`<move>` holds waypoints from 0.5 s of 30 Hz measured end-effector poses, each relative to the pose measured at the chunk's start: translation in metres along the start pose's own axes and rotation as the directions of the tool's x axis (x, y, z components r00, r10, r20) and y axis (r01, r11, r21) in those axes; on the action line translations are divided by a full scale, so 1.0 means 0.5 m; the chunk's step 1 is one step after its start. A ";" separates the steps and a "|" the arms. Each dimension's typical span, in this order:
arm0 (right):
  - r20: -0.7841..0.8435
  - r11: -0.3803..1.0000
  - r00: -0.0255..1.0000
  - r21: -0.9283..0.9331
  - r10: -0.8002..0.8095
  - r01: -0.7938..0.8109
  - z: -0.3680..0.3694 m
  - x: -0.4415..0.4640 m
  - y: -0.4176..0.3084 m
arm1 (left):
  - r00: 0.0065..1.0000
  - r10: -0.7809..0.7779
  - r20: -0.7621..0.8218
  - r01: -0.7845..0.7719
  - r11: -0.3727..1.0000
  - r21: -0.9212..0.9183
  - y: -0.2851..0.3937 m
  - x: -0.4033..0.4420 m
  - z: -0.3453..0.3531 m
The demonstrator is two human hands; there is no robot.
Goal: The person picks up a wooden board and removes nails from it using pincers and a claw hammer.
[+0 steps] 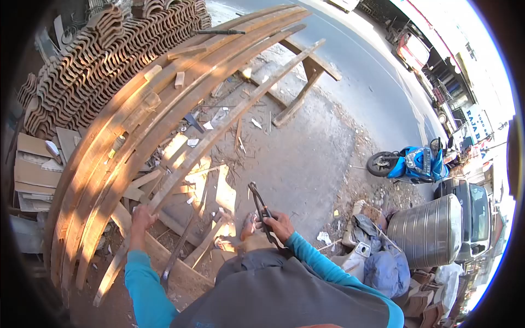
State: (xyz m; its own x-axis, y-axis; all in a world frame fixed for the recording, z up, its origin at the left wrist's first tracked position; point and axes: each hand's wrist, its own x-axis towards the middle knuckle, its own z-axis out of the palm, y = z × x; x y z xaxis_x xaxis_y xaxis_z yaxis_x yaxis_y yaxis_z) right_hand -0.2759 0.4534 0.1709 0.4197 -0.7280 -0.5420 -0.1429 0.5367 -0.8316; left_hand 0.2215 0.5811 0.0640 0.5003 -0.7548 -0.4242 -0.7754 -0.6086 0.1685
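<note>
My left hand is wrapped round a long, narrow wooden strip, which runs up and away to a low wooden trestle. In my right hand is a dark metal tool that looks like pincers, held in front of my body with its narrow end pointing up. Left of the strip lie several long wooden beams side by side, with small wood blocks on top. My bare foot shows just below the tool.
Stacked roof tiles stand beyond the beams. Offcuts and a long metal bar lie near my feet. The trestle stands by the road. To the right are a blue motorcycle, a metal drum and bagged rubbish.
</note>
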 end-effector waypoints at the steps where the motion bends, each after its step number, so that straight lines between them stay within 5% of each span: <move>1: -0.008 0.998 0.999 0.036 0.050 -0.049 -0.001 0.005 0.027 | 0.999 0.029 0.031 -0.030 0.999 0.013 -0.002 0.004 -0.012; 9: 0.007 0.984 0.984 0.008 0.177 -0.177 0.007 -0.013 0.048 | 0.997 -0.063 0.044 0.068 0.990 -0.123 0.026 -0.040 -0.030; 13: -0.031 0.991 0.992 -0.068 -0.119 0.117 0.017 0.012 0.015 | 0.994 -0.082 -0.069 0.071 0.986 -0.154 0.034 -0.051 0.014; 15: -0.034 0.968 0.967 -0.010 -0.251 0.251 0.026 0.045 -0.011 | 0.941 -0.003 -0.339 -0.048 0.988 -0.144 0.032 -0.068 0.069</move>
State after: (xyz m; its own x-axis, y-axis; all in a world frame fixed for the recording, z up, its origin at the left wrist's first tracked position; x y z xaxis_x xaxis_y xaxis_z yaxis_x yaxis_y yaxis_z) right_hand -0.2540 0.4397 0.1649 0.4116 -0.8536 -0.3194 -0.0415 0.3326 -0.9422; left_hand 0.1787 0.6058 0.0504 0.6039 -0.7910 -0.0980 -0.7352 -0.6004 0.3147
